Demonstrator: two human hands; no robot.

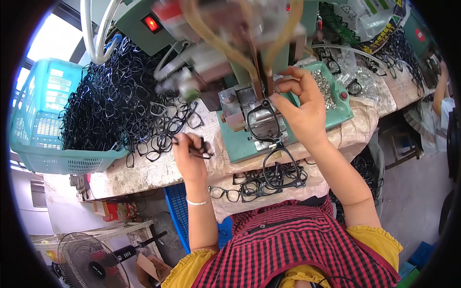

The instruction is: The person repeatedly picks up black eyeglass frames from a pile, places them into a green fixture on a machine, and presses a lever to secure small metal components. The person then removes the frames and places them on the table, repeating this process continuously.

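Observation:
My left hand is closed around a dark eyeglass frame, beside the loose frames on the bench. Another black eyeglass frame extends from the green-based machine toward me, one rim over the metal fixture and the other over the bench's near edge. My right hand has its fingers bent and thumb drawn in at the machine's upright tips, close to the frame's upper end. Whatever lies between those fingertips is too small or hidden to make out.
A turquoise basket and a large heap of black frames occupy the left. Several frames lie near my apron. A green tray holds small metal parts. A fan stands lower left; another person's arm shows far right.

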